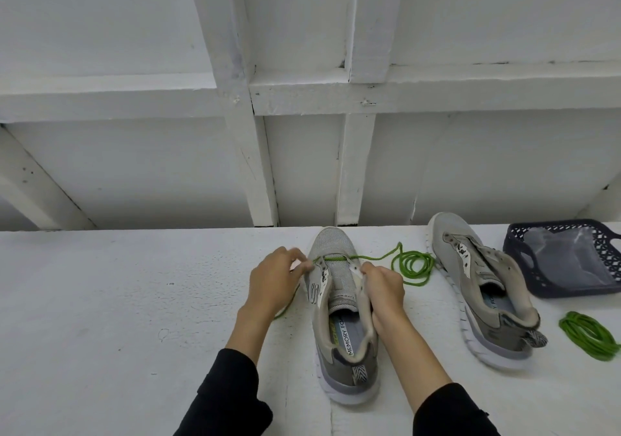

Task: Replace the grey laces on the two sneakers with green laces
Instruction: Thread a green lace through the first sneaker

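On the white desk (100,301) the left hand (268,284) sits at the left side of the near sneaker (342,318), its fingers (297,257) blurred but apparently pinching the green lace (336,258) where it leaves the lowest left eyelet; a length of that lace trails under the wrist toward the desk edge. The lace crosses the toe end of the eyelet rows as a single bar, so lacing seems only just begun. To do this step well, both ends likely want evening out before the next crossing, with the bar kept flat. The right hand (384,296) grips the sneaker's right collar and eyelet flap, fingers curled round it, steadying the shoe. Further right, the lace's free length lies coiled (411,264) on the desk, then the second sneaker (484,294), unlaced, a dark basket (517,237), and a second green lace (588,338), bundled.
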Demonstrator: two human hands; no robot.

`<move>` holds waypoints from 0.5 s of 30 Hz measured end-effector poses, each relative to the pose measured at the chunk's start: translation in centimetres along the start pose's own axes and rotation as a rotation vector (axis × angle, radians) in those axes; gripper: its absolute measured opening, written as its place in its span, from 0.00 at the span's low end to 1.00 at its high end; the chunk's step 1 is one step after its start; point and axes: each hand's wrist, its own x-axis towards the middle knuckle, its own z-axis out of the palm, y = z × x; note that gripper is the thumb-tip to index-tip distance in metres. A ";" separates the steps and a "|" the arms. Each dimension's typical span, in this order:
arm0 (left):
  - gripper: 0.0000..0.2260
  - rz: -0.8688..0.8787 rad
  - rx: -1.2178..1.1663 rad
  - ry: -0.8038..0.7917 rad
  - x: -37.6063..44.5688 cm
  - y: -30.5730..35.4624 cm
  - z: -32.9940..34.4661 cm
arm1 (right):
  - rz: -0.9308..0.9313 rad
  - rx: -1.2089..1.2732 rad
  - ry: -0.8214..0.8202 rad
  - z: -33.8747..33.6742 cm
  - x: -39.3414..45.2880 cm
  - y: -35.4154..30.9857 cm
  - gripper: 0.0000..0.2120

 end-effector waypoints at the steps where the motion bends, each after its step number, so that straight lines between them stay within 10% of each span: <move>1: 0.07 -0.002 0.008 -0.002 0.0 0.2 0.1 | -0.002 0.002 -0.002 0.0 0.0 0.0 0.10; 10: 0.10 -0.387 -2.044 0.182 0.5 -0.7 -2.4 | 0.003 0.035 0.015 0.1 0.3 0.4 0.11; 15: 0.06 -0.146 -0.567 0.031 0.7 0.3 -0.6 | 0.012 0.052 0.009 0.2 0.3 0.4 0.11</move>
